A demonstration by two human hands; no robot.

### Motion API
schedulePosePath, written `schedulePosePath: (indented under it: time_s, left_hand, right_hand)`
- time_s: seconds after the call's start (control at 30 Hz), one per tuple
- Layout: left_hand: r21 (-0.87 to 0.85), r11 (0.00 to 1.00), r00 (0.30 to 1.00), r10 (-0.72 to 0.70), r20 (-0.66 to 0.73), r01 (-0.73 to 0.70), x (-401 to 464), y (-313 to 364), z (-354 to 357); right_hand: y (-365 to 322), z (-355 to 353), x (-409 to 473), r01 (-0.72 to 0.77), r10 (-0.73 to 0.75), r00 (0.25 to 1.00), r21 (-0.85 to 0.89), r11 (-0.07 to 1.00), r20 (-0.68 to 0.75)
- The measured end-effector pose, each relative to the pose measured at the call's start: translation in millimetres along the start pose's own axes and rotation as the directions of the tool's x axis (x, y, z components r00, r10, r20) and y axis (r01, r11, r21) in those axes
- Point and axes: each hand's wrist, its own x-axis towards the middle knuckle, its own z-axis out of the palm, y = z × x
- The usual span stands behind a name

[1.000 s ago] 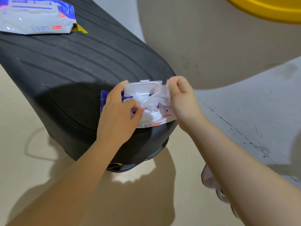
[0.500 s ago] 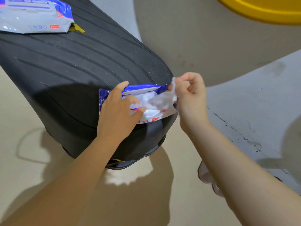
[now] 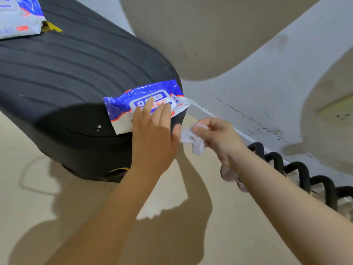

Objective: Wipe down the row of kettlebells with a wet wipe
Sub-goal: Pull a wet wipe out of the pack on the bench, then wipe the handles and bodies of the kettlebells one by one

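The wipe is out of the pack and bunched in your right hand, pinched between thumb and fingertips, hanging in the air just right of the black bin's rounded end. The kettlebells stand in a row on the floor along the wall, below and to the right of that hand; only their dark handles show clearly, and your right forearm hides the nearest one. None looks wiped yet, so I judge the step in hand is carrying the wipe over to start the row. Before you go, shake the wipe open (a crumpled wad cleans with one small patch only) and lay it across your fingers so the palm can press it flat. Your left hand lies open and flat on the blue and white pack, which sits at the very edge of the bin lid; press the flap shut and nudge the pack inward, since it could slide off. A second pack lies at the far end. Begin with the nearest kettlebell, handle first, then the body, working along the row.
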Motion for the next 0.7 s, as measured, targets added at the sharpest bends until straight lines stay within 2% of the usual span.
schedulePosePath:
  time_s: [0.03,0.07,0.1,0.13,0.17,0.23,0.3,0.33,0.4,0.47,0.53,0.6,0.63,0.7]
  left_hand:
    - [-0.215,0.976,0.998,-0.030,0.052,0.041,-7.5,17.5,0.9]
    - [-0.452,0.874,0.978,-0.107,0.178,0.178,-14.1,33.6,2.7]
    - [-0.597,0.717,0.920,-0.161,0.359,0.359,-18.9,49.0,4.3]
    - [-0.648,0.552,0.830,-0.160,0.534,0.524,-24.5,59.9,11.1]
    - [-0.629,0.496,0.766,-0.124,0.631,0.599,-29.1,67.6,19.1]
    - [-0.562,0.476,0.694,-0.160,0.702,0.677,-32.7,74.2,35.3]
    - [-0.506,0.343,0.591,-0.221,0.776,0.792,-33.9,80.3,47.1]
    - [-0.486,0.288,0.549,-0.205,0.810,0.825,-34.7,83.1,53.3]
    - [-0.455,0.204,0.475,-0.058,0.878,0.867,-34.0,91.1,62.4]
    - [-0.417,0.086,0.402,0.148,0.904,0.905,-33.7,104.9,71.2]
    - [-0.384,0.069,0.360,0.225,0.905,0.921,-31.0,122.4,80.6]
    - [-0.365,0.130,0.331,0.229,0.915,0.922,-27.4,137.0,91.7]
    - [-0.370,0.230,0.324,0.214,0.922,0.900,-26.1,143.6,96.6]
    - [-0.324,0.584,0.318,0.117,0.941,0.744,-25.9,155.5,106.8]
  right_hand:
    - [5.2,-6.1,-5.7,-0.027,0.026,0.999,0.054,0.998,0.032]
    - [8.9,-12.5,-12.7,-0.055,0.049,0.997,0.094,0.994,0.062]
    - [13.9,-19.6,-18.2,-0.080,0.071,0.994,0.116,0.990,0.082]
    - [19.1,-27.2,-23.4,-0.095,0.084,0.992,0.117,0.989,0.091]
    - [24.3,-35.2,-27.9,-0.113,0.104,0.991,0.108,0.988,0.088]
    - [35.3,-51.8,-31.8,-0.145,0.143,0.989,0.063,0.987,0.040]
    - [50.5,-73.1,-29.7,-0.180,0.181,0.983,0.036,0.983,-0.035]
    - [57.4,-85.2,-29.3,-0.211,0.213,0.976,0.037,0.977,-0.051]
    - [70.6,-110.7,-28.7,-0.303,0.304,0.953,0.096,0.948,0.012]
    - [83.7,-138.6,-29.9,-0.458,0.445,0.889,0.165,0.874,0.111]
    - [98.6,-168.8,-32.6,-0.510,0.480,0.846,0.091,0.855,0.233]
    - [111.4,-195.1,-34.4,-0.434,0.406,0.847,0.007,0.901,0.342]
    - [117.6,-205.9,-34.7,-0.408,0.380,0.857,0.008,0.913,0.348]
    - [130.9,-222.9,-35.0,-0.362,0.329,0.891,0.051,0.931,0.311]
